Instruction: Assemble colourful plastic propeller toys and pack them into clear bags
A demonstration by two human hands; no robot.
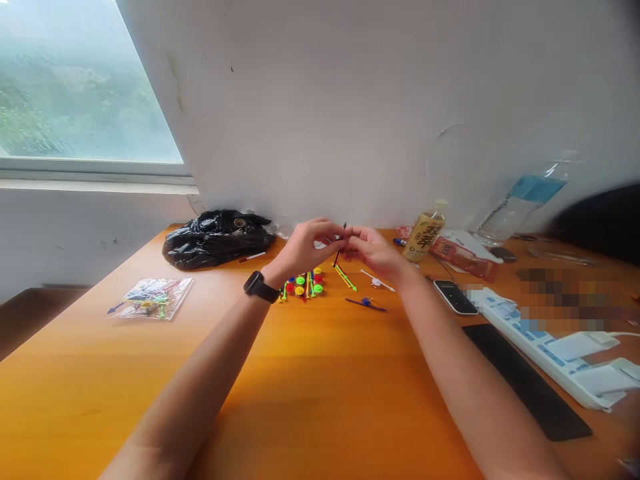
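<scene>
I pinch a black stick [337, 259] between left hand [304, 243] and right hand [376, 250] above the surface [325, 393], which stretches broadly toward me; near its left edge, a clear bag [182, 293] holds coloured pieces [147, 305].

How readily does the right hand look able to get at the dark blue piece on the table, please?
Probably yes: the dark blue piece lies uncovered on the table, near the right hand, though that hand seems occupied with the black stick for now.

Black stick [337, 259] partly hidden by fingers [359, 233], window [80, 87] cut off (top and left), desk patch [563, 300] pixelated
</scene>
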